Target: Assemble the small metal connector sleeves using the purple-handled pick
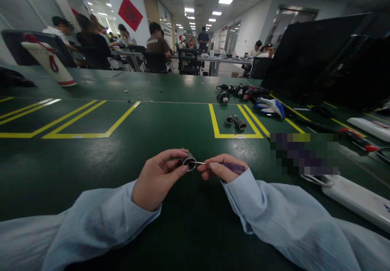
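My left hand is closed around a small grey metal cylinder part, held just above the green table. My right hand pinches a small screwdriver with a purple handle. Its thin metal tip points left into the open end of the cylinder. Both hands meet near the table's middle, close to me. Light blue sleeves cover both forearms.
Two similar dark cylinder parts lie in a yellow-marked box beyond my hands, with several more farther back beside a blue-white glove. White trays and a red-handled tool lie at right. A black monitor stands back right. People sit at distant desks.
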### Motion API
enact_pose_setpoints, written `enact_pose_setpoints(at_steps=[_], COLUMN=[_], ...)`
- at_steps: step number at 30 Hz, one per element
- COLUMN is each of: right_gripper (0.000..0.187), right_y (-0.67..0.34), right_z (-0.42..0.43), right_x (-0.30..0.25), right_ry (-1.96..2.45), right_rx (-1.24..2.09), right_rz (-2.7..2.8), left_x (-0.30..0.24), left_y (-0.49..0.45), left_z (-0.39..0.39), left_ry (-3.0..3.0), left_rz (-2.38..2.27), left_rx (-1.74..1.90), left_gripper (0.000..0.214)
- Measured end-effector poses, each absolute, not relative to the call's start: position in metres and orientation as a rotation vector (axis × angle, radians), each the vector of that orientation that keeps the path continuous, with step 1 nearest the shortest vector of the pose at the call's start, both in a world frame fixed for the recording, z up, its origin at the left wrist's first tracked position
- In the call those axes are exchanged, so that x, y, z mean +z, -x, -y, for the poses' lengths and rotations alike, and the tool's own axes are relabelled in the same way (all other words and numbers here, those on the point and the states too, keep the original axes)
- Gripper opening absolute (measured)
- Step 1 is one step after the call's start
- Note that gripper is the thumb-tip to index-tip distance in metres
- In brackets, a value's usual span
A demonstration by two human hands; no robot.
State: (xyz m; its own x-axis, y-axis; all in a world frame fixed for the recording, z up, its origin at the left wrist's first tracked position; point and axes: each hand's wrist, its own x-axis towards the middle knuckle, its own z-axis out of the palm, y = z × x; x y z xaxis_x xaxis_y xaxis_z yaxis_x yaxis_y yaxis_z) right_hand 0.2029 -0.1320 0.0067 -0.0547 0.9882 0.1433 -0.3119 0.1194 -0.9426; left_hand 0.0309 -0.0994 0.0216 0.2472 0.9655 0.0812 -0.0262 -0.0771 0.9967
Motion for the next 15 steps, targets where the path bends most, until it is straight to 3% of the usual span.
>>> enact_pose_setpoints(at_steps=[15], right_gripper=[0.009], right_y=[-0.2102], right_z=[0.1339], right_x=[0.0083], right_ry=[1.021], right_rx=[1.222], right_rz=[1.247], left_x=[0.0149], left_y=[-0.0223], left_z=[0.0928], left_ry=[-1.649], left_rz=[-0.960], left_rx=[1.027], left_gripper=[0.014])
